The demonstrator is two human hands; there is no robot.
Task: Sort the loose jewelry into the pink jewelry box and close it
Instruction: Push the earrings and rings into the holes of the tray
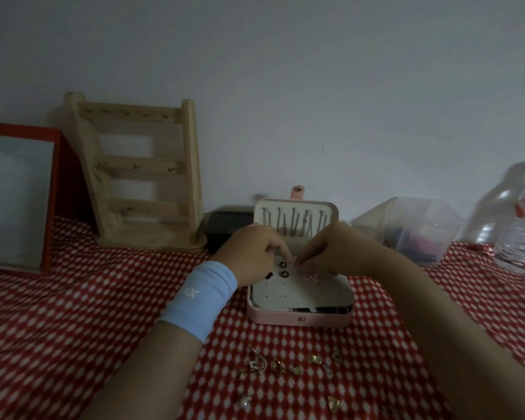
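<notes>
Two hands are brought together over the open pink jewelry box (300,319), at the far edge of its white perforated panel (300,291). The left hand (252,253), a pale blue wristband (205,294) at its wrist, is curled with the fingertips lowered to the panel. The right hand (331,250) is bunched, its fingertips drawn close against those of the left. Whether a small piece is pinched between them cannot be told; it is too small and too dim. The meeting of both hands at one spot is judged to serve the seating of an earring through a hole, one hand steadying while the other pushes.

Two dark round studs (284,268) are already set in the panel just near of the fingers, and a pink looped piece (311,276) lies to their right. Most of the holes are unfilled. The lid (294,207) is stood upright at the far side, with silver chains (294,222) hung in a row inside it and a pink clasp tab (297,192) raised above. The box is placed at the centre of a red and white patterned cloth (73,313).

Nearer, well apart from the box, loose gold-coloured jewelry (285,366) is scattered on the cloth, so much sorting is judged to be left. At far left a wooden jewelry stand (140,174) is seen empty, beside a black box (222,225); at far right, a clear container (412,228) and a plastic bottle (519,219).
</notes>
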